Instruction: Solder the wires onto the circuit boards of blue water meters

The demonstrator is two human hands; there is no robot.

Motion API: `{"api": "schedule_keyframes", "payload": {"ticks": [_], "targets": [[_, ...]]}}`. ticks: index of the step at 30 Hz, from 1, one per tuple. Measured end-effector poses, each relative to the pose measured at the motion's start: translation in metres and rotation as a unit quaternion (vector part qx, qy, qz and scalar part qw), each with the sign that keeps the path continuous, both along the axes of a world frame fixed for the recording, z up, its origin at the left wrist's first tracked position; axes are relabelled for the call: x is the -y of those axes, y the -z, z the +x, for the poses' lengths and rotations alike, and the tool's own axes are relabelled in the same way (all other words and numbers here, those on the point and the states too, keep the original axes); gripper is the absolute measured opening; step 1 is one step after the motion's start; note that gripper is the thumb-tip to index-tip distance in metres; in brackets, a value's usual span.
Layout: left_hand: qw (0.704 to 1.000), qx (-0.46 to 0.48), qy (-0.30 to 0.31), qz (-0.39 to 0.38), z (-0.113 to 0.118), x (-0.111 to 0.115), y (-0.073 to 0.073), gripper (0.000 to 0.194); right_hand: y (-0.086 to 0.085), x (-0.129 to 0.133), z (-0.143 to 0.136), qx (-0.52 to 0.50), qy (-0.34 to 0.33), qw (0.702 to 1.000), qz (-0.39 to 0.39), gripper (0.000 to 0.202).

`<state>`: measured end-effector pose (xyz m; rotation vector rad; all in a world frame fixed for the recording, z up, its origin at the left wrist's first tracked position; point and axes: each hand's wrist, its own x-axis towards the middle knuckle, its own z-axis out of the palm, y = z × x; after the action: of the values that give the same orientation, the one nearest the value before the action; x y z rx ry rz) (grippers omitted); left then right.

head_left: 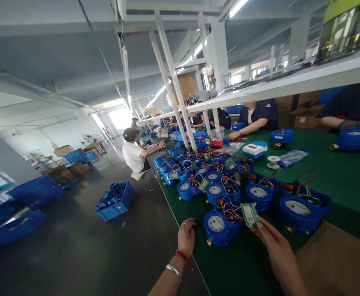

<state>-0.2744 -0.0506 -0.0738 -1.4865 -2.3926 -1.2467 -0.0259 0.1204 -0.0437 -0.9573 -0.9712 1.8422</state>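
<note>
In my right hand [274,242], thumb and fingers pinch the lower edge of a small green circuit board [249,214]. Thin coloured wires [229,209] join the board to a blue water meter [216,224] with a round white dial and a brass fitting. That meter lies on the green tabletop, left of the board. My left hand [186,235] rests at the table's edge, left of the meter and apart from it. Its fingers are curled in, and nothing shows in them. A red cord and a silver bangle circle the left wrist.
Several more blue meters [258,193] with wires and boards crowd the table ahead. Brown cardboard [340,259] lies at the right front. A wire spool [272,162] and a white-and-blue device [255,150] stand farther back. Co-workers sit around the table. A blue crate [118,205] is on the floor.
</note>
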Motion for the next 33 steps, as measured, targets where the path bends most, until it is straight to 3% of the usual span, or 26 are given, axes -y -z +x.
{"api": "schedule_keyframes", "payload": {"ticks": [9,33], "targets": [[1.0,0.005,0.002,0.003,0.0,0.0,-0.001,0.036,0.001,-0.002,0.0,0.035,0.004,0.999,0.017,0.066],[1.0,0.004,-0.003,-0.01,-0.004,-0.001,0.005,0.033,0.008,-0.006,-0.003,-0.022,-0.017,0.999,0.028,0.063]]}}
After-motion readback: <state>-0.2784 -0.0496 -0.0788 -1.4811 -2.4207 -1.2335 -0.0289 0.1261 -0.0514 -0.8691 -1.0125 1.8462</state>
